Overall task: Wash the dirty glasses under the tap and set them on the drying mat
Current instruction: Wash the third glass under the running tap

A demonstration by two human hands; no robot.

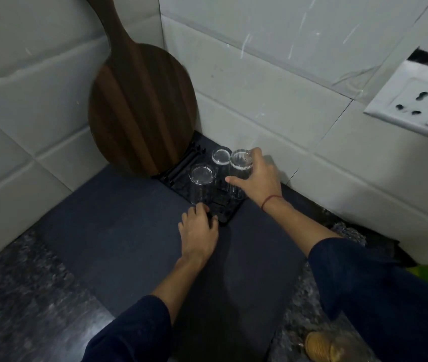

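The black rack [230, 214] sits in the corner where the two tiled walls meet, at the far end of the dark drying mat [129, 231] that covers the middle of the counter [25, 296]. A round wooden board [140, 111] leans on the left wall, and its lower edge comes down right at the rack's back left side, so that side is tight. The right wall runs close behind the rack. The open room is toward the viewer, over the bare mat and the speckled counter on either side. A wall socket [416, 103] is set well to the right, higher up.

Three glasses stand on the rack, all mouth down with their bases up and their long axes upright: the near glass [202, 182] at the front left, the back glass [220, 156] behind it, and the ribbed glass [239, 176] just beside both on the right.

The right hand [257, 178] reaches in from the right with the arm stretched out. Its grip is closed round the ribbed glass, thumb on the near side and fingers over the far side near the base. The left hand [200, 231] lies palm down on the mat with its fingers bent onto the rack's near edge; I cannot tell whether its grip pinches the edge or only presses it.
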